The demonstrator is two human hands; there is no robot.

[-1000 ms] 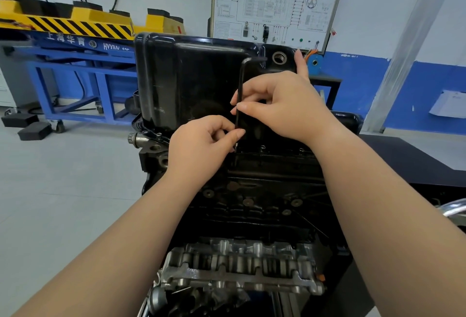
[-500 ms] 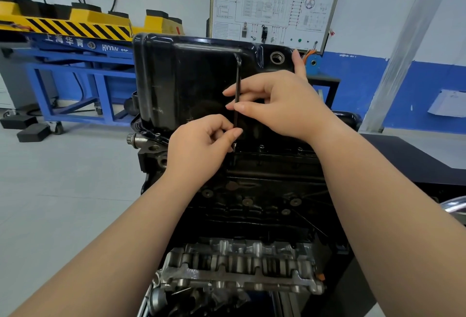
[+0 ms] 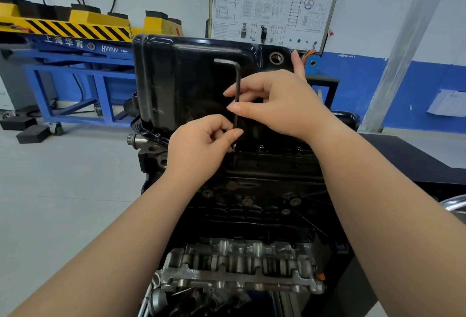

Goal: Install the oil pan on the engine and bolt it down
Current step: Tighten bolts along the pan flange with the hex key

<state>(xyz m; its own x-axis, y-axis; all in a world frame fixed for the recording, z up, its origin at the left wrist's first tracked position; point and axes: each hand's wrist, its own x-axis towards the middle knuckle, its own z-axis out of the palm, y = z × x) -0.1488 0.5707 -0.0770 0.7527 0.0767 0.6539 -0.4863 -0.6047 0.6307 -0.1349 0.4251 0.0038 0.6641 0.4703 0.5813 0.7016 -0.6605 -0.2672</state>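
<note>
The engine (image 3: 252, 205) stands with its black oil pan (image 3: 186, 82) seated on top, toward the far side. The right hand (image 3: 280, 105) pinches the upright shaft of an L-shaped hex key (image 3: 236, 90) between thumb and fingers, its short arm pointing left. Below, the left hand (image 3: 199, 147) pinches the shaft's lower end, just above a bolt (image 3: 234, 145) on the pan's near flange.
</note>
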